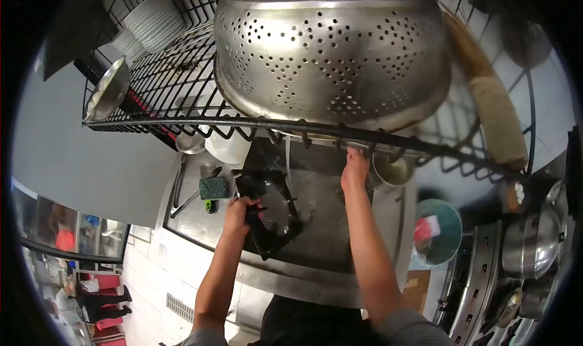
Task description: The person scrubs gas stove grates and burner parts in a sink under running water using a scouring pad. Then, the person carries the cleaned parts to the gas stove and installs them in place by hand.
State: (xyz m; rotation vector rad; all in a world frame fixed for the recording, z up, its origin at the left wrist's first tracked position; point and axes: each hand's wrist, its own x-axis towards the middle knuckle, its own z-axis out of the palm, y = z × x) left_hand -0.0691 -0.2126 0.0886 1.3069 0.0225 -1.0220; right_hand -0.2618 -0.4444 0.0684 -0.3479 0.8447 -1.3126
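My left hand (238, 215) is closed around the edge of a black stove grate (276, 238), which is tilted over the metal sink (322, 249). Farther forward, my right hand (354, 170) has its fingers curled just below the front bar of the wire rack (291, 125). Whatever it grips is hidden. Right beside it stands a metal pot (392, 171) with cloudy liquid inside. Left of the grate lie a dark green scouring pad (214, 188), a small bright green item (210, 206) and metal tongs (177, 191).
A large perforated metal colander (334, 61) sits on the rack, low over my hands. Stacked plates (155, 21) and a metal bowl (109, 91) are at its left. A white container (228, 147) stands underneath. To the right are a greenish bucket (438, 232) and a lidded pot (531, 243).
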